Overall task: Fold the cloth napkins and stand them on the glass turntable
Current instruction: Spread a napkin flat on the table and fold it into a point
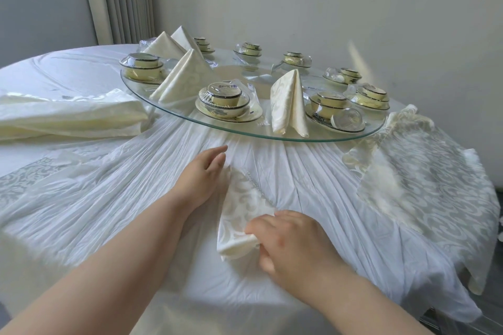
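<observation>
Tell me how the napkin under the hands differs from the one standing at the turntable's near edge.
The near napkin lies on the tablecloth; the standing napkin is upright on the glass turntable. The near napkin is gripped by the right hand, with the left hand at its tip; the standing napkin is untouched. Both are cream patterned cloth.

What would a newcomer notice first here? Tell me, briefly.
The glass turntable sits at the table's centre, ringed with plastic-wrapped bowl sets and standing napkins. In the foreground, the right hand grips a patterned napkin lying on the white tablecloth, while the left hand rests open at its far tip.
</observation>
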`<control>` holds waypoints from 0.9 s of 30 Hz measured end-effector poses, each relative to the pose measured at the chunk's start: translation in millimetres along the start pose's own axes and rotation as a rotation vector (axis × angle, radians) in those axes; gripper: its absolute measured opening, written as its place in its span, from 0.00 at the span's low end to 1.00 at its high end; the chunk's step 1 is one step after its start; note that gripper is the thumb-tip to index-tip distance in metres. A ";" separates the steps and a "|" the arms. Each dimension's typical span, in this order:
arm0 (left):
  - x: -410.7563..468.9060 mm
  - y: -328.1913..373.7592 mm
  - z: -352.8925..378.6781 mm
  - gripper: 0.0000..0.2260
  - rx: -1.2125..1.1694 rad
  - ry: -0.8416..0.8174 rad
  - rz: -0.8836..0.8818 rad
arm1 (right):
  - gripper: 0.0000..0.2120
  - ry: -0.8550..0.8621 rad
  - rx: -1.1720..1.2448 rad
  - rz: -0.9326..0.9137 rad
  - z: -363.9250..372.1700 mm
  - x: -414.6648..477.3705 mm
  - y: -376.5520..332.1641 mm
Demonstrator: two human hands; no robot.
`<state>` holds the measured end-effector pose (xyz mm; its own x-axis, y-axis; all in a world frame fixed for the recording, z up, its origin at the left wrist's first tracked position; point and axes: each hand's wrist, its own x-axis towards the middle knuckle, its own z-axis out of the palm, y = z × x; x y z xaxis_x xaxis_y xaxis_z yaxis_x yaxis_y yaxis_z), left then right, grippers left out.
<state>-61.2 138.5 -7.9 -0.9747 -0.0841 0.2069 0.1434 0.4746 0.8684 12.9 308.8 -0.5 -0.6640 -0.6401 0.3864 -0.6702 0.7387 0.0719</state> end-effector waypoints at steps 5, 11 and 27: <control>-1.3 1.6 -1.6 0.15 -0.049 -0.011 0.004 | 0.15 -0.031 0.383 0.391 -34.2 15.4 13.1; -15.6 12.6 -4.5 0.19 -0.399 -0.163 0.188 | 0.05 0.044 0.844 0.539 -43.6 33.1 56.6; 3.8 0.1 22.8 0.14 0.188 0.079 0.533 | 0.12 -0.009 0.709 0.501 -25.8 39.4 65.7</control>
<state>-68.8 158.2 -17.3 -0.7591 0.1483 0.6338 0.5723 0.6161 0.5413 -48.8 337.6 43.2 -0.9370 -0.2783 0.2113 -0.3441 0.6304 -0.6958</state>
